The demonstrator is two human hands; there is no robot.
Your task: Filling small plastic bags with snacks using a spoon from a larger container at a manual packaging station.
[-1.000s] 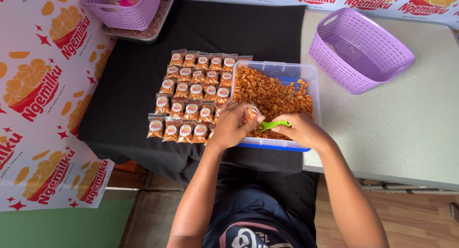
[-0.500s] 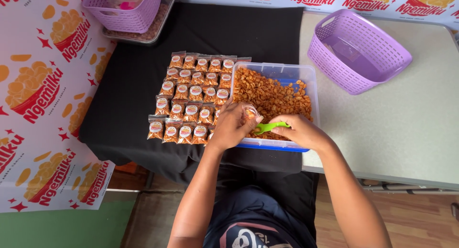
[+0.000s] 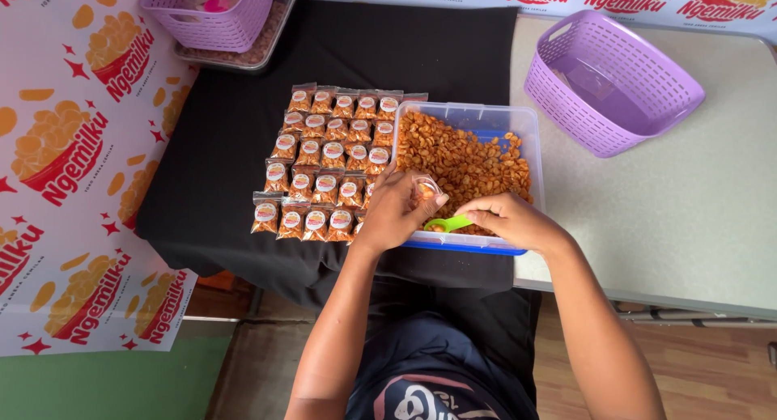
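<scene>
Green scoop (image 3: 450, 222) was pinched in your right hand (image 3: 503, 218), low in clear tub (image 3: 530, 141); left hand (image 3: 394, 212) gripped small clear pouch (image 3: 426, 189) at 9 o'clock. Best kept pouch mouth wide, scoop level.

Both forearms are bare to above the elbow, no sleeves showing. The dark navy shirt (image 3: 441, 363) carries a round pink-and-white print on the chest.

Beige table (image 3: 680, 218), wooden floor (image 3: 712, 371)
</scene>
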